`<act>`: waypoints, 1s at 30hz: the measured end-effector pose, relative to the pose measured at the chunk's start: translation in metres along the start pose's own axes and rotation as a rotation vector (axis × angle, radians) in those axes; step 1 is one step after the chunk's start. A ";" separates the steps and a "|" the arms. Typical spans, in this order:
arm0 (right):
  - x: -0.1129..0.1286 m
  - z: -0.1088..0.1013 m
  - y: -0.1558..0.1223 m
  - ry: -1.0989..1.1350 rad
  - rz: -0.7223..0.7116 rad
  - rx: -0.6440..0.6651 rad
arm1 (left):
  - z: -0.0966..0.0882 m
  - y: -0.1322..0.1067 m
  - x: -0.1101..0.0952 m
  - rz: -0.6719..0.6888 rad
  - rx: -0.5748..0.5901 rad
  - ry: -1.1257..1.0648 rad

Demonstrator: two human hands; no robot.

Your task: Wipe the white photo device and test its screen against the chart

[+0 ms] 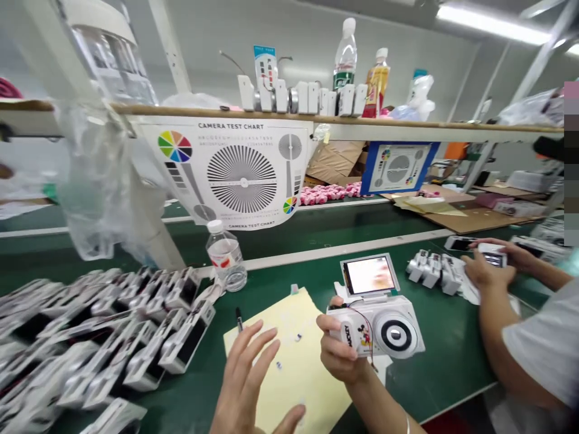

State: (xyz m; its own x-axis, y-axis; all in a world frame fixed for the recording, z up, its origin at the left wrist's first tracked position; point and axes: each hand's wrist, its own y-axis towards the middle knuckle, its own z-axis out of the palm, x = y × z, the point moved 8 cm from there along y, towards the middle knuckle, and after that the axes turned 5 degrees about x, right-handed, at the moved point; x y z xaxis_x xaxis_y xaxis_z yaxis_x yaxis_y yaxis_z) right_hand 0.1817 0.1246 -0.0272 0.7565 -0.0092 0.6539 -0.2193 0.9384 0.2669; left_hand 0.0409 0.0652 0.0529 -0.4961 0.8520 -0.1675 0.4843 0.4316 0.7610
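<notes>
My right hand (341,349) grips a white toy camera (375,331) by its left end. Mickey artwork marks its front, beside a round lens with black and white rings. Above the body stands a lit display screen (370,276), and thin dark wires hang down the front. My left hand (253,380) is raised over a yellow paper sheet (312,374), fingers spread and nothing in them. Small pale bits (279,365) lie on the sheet, too small to name. A black pen (239,319) rests at its left edge.
Many white camera units (149,337) crowd the left of the green table. Behind the sheet stands a water bottle (226,256). A camera test chart (242,175) hangs from the shelf (199,111). At right, a co-worker's hands (491,265) hold a white device near several camera units (434,269).
</notes>
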 end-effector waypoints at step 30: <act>-0.026 0.012 -0.012 -0.897 0.477 0.255 | 0.047 -0.044 0.076 -0.851 -0.075 -1.361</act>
State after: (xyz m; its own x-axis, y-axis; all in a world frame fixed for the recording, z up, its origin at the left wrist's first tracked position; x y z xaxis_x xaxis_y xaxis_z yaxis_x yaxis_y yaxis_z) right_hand 0.1576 0.1096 -0.0386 -0.1541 -0.0081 0.9880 -0.5772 0.8124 -0.0834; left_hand 0.0162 0.1245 -0.0229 0.4092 0.0191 -0.9122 0.3608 0.9149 0.1811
